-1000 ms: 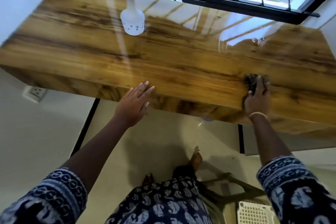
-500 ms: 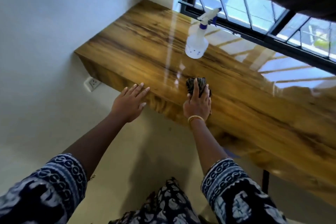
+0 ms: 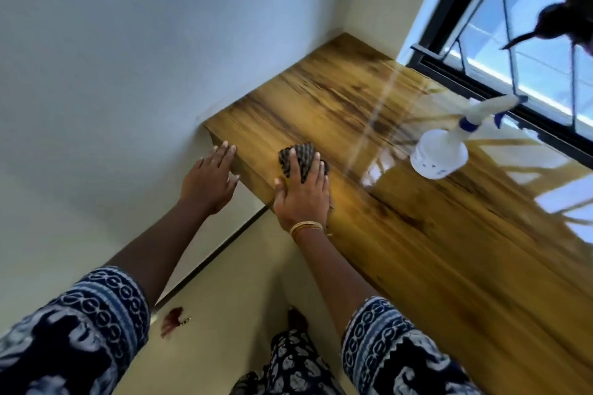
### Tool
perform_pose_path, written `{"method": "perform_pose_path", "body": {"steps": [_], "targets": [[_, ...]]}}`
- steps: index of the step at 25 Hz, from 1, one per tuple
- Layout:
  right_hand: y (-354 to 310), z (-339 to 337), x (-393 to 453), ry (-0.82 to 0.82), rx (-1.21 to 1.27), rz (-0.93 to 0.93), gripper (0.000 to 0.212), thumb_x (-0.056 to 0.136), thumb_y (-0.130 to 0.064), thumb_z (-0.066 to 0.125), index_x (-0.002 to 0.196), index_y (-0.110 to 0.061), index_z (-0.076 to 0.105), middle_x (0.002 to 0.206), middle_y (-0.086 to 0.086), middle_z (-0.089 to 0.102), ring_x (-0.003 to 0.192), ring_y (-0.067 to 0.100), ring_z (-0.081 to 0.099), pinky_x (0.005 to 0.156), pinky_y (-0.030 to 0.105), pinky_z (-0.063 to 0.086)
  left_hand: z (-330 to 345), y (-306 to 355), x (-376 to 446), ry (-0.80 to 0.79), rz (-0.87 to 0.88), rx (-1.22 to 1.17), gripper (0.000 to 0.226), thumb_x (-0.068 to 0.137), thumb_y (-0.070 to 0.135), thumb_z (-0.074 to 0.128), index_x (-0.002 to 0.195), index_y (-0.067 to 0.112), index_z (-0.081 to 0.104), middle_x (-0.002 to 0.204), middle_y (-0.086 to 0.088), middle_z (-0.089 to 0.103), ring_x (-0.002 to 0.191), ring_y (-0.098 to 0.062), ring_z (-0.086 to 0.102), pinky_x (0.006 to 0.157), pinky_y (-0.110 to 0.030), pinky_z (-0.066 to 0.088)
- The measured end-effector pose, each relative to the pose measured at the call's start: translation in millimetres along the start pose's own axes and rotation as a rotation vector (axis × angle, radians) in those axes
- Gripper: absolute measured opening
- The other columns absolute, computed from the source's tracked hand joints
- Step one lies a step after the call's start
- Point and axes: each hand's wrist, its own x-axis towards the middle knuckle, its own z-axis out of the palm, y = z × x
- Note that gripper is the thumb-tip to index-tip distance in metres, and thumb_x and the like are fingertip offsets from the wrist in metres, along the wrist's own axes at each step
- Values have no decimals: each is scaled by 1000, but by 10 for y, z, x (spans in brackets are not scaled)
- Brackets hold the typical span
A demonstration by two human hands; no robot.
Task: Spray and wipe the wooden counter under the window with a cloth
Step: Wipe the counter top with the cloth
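Flat-fingered, her right hand (image 3: 301, 192) presses the dark cloth (image 3: 300, 159) onto the wooden counter (image 3: 417, 234); it has slid further toward the wall-side end since a moment ago. Her left hand (image 3: 210, 181) rests open, fingers straight, on the counter's front edge just beside the cloth. Well apart from the cloth, the spray bottle (image 3: 439, 151) stands near the window (image 3: 529, 51).

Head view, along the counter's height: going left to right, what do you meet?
Left hand → cloth under the right hand → spray bottle → window.
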Motion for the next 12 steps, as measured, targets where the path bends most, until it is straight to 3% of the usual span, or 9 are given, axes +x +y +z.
{"method": "perform_pose_path", "body": {"steps": [8,12], "targets": [[-862,466,1052,-147,8,-270,63,97,-40,36,154,-36,7,160,18,12,147,34,15,118,47,16,-60,-534,249,-47,-155,-73,63,100,41,35,154,16,13,161,-3,14,147,-21,18,110,-41,33],[-952,462,1608,-167,41,-298,55,99,-25,41,149,-37,26,155,13,31,139,35,33,113,47,28,15,-706,187,-32,-114,-177,58,101,35,38,152,14,22,158,-6,26,144,-22,27,110,-39,33]]}}
